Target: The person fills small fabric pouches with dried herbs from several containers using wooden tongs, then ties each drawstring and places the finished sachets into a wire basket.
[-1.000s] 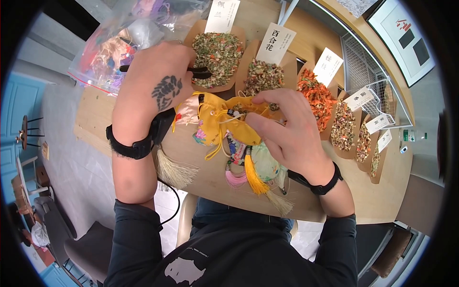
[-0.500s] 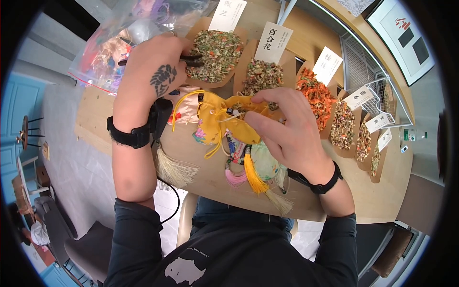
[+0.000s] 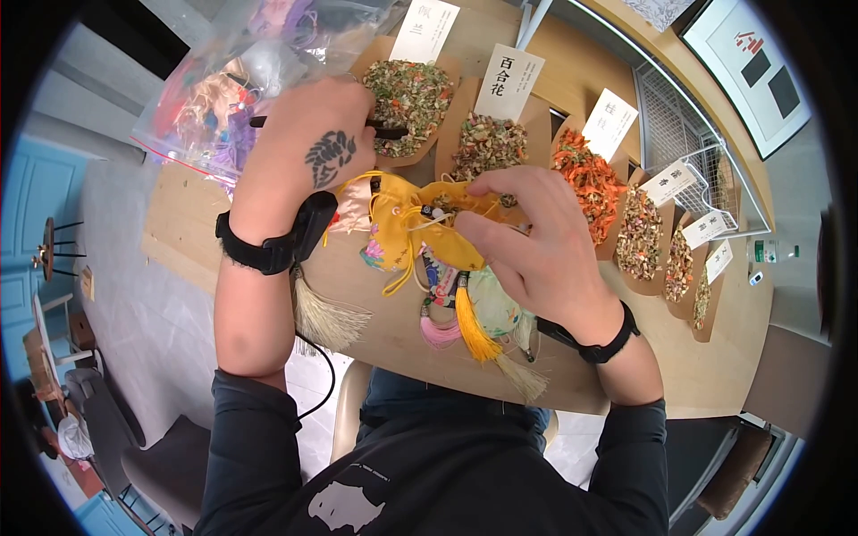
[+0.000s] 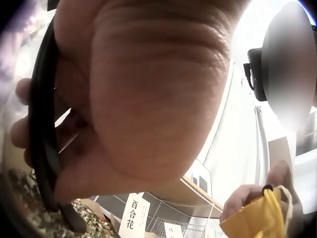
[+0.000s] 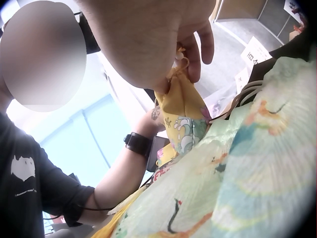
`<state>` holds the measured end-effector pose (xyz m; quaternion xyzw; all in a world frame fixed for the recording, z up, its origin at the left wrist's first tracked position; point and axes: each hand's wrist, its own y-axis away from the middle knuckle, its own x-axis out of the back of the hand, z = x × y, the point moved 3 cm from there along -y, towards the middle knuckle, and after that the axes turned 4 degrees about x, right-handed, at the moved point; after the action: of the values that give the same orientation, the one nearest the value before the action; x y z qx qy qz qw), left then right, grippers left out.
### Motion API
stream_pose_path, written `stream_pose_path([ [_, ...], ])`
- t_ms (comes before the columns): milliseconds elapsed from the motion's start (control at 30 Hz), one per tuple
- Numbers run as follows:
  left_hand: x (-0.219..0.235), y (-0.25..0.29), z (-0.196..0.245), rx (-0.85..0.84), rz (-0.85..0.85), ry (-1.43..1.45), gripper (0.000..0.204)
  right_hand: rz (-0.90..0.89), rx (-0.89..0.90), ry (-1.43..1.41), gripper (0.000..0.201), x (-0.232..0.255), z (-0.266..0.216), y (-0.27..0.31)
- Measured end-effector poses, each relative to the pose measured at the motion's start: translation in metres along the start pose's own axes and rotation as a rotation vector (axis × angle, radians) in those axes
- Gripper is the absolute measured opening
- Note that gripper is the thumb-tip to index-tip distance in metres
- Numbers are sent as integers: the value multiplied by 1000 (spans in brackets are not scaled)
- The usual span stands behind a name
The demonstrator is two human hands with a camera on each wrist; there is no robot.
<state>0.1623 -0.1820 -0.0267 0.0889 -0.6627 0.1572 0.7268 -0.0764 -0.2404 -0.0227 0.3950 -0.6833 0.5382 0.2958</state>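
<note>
In the head view my left hand (image 3: 313, 134) holds dark tongs (image 3: 391, 133) over the nearest heap of green dried herbs (image 3: 413, 98). The left wrist view shows the curved black arm of the tongs (image 4: 43, 114) along the fingers, its tips down at the herbs. My right hand (image 3: 550, 241) pinches the rim of a yellow drawstring pouch (image 3: 456, 246), whose mouth gapes with herb bits inside. Seen from the right wrist, the pouch (image 5: 181, 106) hangs below the thumb and fingers. A second yellow pouch (image 3: 386, 223) lies against it on the left.
Several paper trays of dried herbs with labels (image 3: 509, 80) line the table's far side, one heaped with orange pieces (image 3: 585, 183). A clear plastic bag (image 3: 259, 67) lies at the far left. Green and patterned pouches (image 3: 496, 299) with tassels (image 3: 483, 326) sit near the front edge.
My left hand shifted slightly left and away over the herbs, then back right, the tongs moving with it. The right hand stays at the yellow pouch's rim.
</note>
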Motion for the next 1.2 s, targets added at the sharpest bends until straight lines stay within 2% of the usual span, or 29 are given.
stream_pose_path([
  [267, -16, -5, -6, -138, 104, 39, 14, -4, -6, 4, 28, 0, 0, 0],
  [367, -13, -5, -6, -153, 95, 30, 13, -8, -10, 6, 28, 1, 0, 0],
  [667, 4, 0, -9, -92, 113, 79, 16, -5, -8, 7, 27, 1, 0, 0],
  [967, 0, -1, -12, -142, 112, 75, 15, 14, -13, 5, 29, 0, 1, 0],
  [1200, 14, 8, -7, -158, 165, 136, 16, 15, -34, -18, 30, -3, 3, 1],
])
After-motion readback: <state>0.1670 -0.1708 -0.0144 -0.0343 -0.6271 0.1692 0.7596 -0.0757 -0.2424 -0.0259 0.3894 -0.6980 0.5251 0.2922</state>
